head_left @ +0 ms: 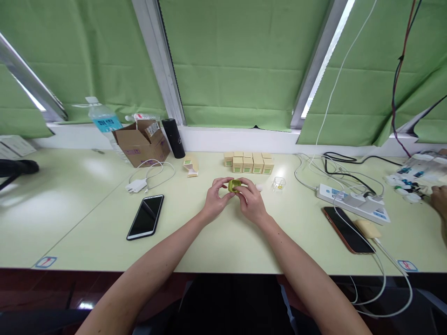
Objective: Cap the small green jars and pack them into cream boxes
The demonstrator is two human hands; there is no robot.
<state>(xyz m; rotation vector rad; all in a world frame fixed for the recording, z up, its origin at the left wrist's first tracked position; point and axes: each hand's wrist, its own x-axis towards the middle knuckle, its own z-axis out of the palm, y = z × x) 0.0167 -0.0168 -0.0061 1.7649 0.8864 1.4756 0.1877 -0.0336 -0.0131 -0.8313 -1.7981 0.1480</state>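
Between my hands, a little above the table, is a small green open container (234,185) with its hollow side showing. My left hand (217,197) grips it from the left, fingers at the rim and thumb below. From the right, my right hand (252,200) pinches the same container, with a fingertip at its opening. Beside the right hand a small white piece (259,187) lies partly hidden. A clear plastic box (278,184) with something yellow in it stands further right. Behind my hands several small beige cartons (247,164) stand in two rows.
An opened beige carton (191,165) is back left, near a black cylinder (173,138) and a cardboard box (142,143). Phones (145,217) (347,230) lie on both sides. A power strip (352,204) with cables is right. Another person's hand (439,201) shows at the right edge.
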